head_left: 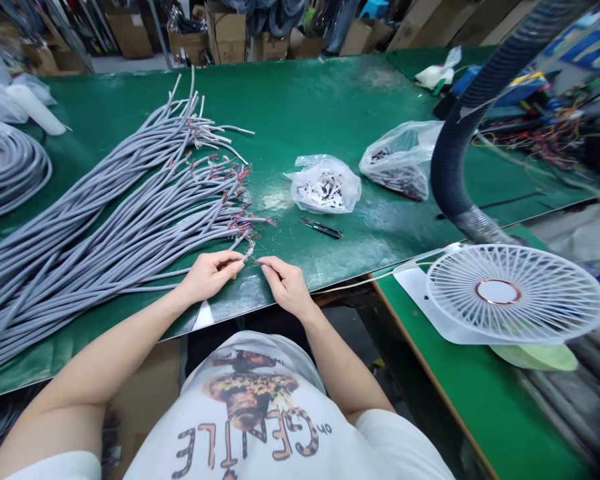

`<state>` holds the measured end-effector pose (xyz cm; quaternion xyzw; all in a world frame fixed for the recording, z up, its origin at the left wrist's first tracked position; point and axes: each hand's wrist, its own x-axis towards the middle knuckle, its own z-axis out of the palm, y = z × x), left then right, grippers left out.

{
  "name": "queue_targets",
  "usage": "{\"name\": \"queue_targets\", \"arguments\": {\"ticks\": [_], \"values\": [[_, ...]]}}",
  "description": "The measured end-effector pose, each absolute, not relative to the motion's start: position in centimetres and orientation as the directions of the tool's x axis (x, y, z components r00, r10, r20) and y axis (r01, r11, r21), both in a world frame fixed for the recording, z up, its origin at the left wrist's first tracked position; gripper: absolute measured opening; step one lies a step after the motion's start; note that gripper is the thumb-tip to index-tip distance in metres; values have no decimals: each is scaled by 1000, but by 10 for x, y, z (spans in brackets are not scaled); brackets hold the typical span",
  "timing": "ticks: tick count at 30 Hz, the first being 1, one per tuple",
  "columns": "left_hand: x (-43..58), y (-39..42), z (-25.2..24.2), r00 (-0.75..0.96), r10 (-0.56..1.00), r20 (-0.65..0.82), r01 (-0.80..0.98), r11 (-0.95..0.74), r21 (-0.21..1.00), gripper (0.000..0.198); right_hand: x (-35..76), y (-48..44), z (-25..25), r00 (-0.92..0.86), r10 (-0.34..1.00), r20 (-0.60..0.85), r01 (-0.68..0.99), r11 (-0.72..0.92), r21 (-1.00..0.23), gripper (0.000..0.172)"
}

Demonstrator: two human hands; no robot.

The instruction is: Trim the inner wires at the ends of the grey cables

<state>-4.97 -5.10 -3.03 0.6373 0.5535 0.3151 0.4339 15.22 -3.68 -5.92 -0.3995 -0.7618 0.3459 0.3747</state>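
Note:
Long grey cables (130, 207) lie in bundles across the left of the table, their stripped ends showing red, blue and white wires (240, 177). My left hand (211, 272) is closed in a pinch on the end of one grey cable, close to the table's front edge. Thumb and finger of my right hand (284, 280) pinch thin wire strands at that same cable end. The two hands are a short gap apart. Beyond my right hand, thread snips (323, 229) lie on the green table.
A clear bag of small white and black pieces (326, 187) sits past the snips, with a second plastic bag (403, 160) to its right. A dark flexible hose (450, 147) arches down at the right, near a white fan (517, 293). A cable coil (13, 167) lies far left.

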Motion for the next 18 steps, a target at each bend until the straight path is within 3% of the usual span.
{"name": "queue_targets", "arguments": {"ticks": [5,8,13,15,18], "values": [[-56,-50,-26,261,963,-70,528,-82,845,42,146,-31,-57,-363,892,269,334,394,-856,23],[-56,-49,-29,305,952,-39,563,-147,813,42,141,-34,-51,-359,875,325,303,439,-846,21],[-54,-47,-40,218,976,-16,635,-129,762,41,137,-55,-31,-541,686,486,140,643,-753,18],[-55,-46,-41,194,981,0,642,-127,756,40,141,-58,-27,-536,678,503,161,667,-728,18],[-55,-48,-39,177,983,58,649,-161,743,39,150,-52,-31,-443,774,452,312,606,-732,22]]}}
